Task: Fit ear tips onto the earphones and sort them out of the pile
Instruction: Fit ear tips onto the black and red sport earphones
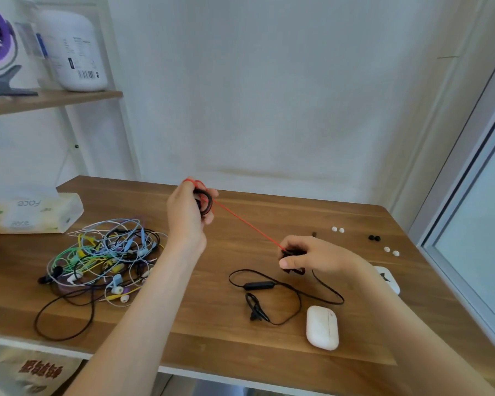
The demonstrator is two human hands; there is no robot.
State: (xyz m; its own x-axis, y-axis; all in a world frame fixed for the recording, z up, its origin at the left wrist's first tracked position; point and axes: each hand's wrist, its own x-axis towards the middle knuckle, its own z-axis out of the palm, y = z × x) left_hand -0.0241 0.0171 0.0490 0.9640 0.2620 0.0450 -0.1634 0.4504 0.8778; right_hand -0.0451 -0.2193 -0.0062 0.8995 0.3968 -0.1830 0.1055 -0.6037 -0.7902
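The wooden table (212, 344) fills the lower view, and both hands are up over it. To the left of the left fingers and lower down lies the pile of earphones (106, 252), a tangle of green, yellow, blue, white and black cables flat on the wood, with a tissue pack (32, 214) behind it. The left hand (187, 215) is raised above the table, fingers curled, with black and red loops wound round them. The right hand (312, 255) sits lower and to the right, thumb pressed against the fingers, pinching the other end where a small black-and-red piece shows under the thumb. Between the two sets of fingers the red cord (246, 224) runs taut, slanting down from left hand to right. Just below the right fingers a black earphone cable (259, 286) lies loose on the table, apart from the pile. Below that, nearer the table edge, rests a white case (322, 328). Beyond the right fingers, toward the far right corner, are the ear tips: a white pair (337, 230), a black pair (374, 238) and a second white pair (391, 251), all well apart from the pile.
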